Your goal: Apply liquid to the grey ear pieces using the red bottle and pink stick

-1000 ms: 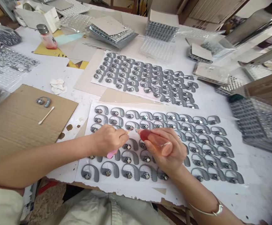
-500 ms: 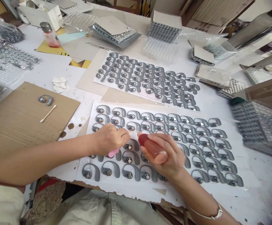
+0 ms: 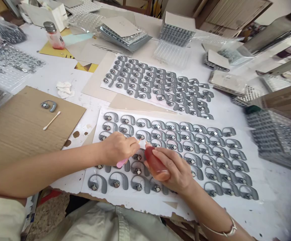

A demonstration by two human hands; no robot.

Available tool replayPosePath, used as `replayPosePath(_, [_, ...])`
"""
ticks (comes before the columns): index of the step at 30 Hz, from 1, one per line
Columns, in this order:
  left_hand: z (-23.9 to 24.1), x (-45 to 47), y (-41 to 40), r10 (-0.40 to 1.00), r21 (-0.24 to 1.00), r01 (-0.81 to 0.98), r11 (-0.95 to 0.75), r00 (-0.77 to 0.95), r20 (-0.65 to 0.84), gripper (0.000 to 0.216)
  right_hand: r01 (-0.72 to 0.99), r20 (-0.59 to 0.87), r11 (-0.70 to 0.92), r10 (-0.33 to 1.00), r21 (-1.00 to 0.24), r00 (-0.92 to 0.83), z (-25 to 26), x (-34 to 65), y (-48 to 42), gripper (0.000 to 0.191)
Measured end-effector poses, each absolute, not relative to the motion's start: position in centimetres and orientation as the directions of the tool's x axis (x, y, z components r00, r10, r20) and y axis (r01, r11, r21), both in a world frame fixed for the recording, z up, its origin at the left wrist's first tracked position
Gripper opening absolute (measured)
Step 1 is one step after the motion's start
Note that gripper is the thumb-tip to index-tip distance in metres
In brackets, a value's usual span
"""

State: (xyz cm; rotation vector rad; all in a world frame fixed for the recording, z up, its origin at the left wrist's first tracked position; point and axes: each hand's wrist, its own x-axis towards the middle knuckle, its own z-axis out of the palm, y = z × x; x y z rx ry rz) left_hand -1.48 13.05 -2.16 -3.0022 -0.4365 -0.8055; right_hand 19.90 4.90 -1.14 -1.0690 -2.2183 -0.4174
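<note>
Rows of grey ear-hook earphone parts (image 3: pixel 140 184) lie on a white sheet (image 3: pixel 85 182) in front of me. My left hand (image 3: pixel 119 149) is closed around a thin tool with a pink end (image 3: pixel 121 163); most of it is hidden by the fingers. Its tip is by one earphone part in the third row. Wrapped in my right hand (image 3: pixel 176 169) is a squeeze bottle of red liquid (image 3: pixel 156 164), tilted with its nozzle pointing up and left, close to the left fingertips. Whether the nozzle touches the part, I cannot tell.
Behind lies a second sheet of earphone parts (image 3: pixel 157 85). At left, a cardboard piece (image 3: pixel 17 134) carries one earphone part (image 3: pixel 49 105) and a cotton swab (image 3: pixel 52 121). A capped jar (image 3: pixel 55 36), crumpled tissue (image 3: pixel 65 89) and stacked trays (image 3: pixel 176 30) stand farther back.
The bottle in my right hand has shifted slightly left and down, its nozzle closer to my left fingertips. My left hand stays nearly still.
</note>
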Motion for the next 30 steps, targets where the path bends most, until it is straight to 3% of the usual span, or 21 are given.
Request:
replayPosePath(11, [-2.4, -1.6, 13.1, 0.280, 0.078, 0.276, -0.958, 0.836, 0.472, 0.020, 0.776, 0.679, 0.631, 0.577, -0.016, -0.455, -1.2, 19.9, 5.0, 0.032])
replayPosePath(16, [-2.3, -1.6, 13.4, 0.318, 0.115, 0.300, -0.947, 0.831, 0.457, 0.017, 0.769, 0.691, 0.632, 0.598, -0.094, -0.407, -1.3, 20.1, 5.2, 0.038])
replayPosePath(22, [-2.0, -1.8, 13.9, 0.382, 0.267, 0.288, -0.920, 0.816, 0.433, 0.017, 0.738, 0.701, 0.624, 0.646, -0.258, -0.302, -0.9, 20.5, 5.8, 0.030])
replayPosePath(30, [-1.7, -1.9, 14.7, 0.436, 0.463, 0.235, -0.855, 0.808, 0.396, 0.016, 0.727, 0.699, 0.615, 0.663, -0.305, -0.268, -0.5, 20.4, 6.0, 0.025])
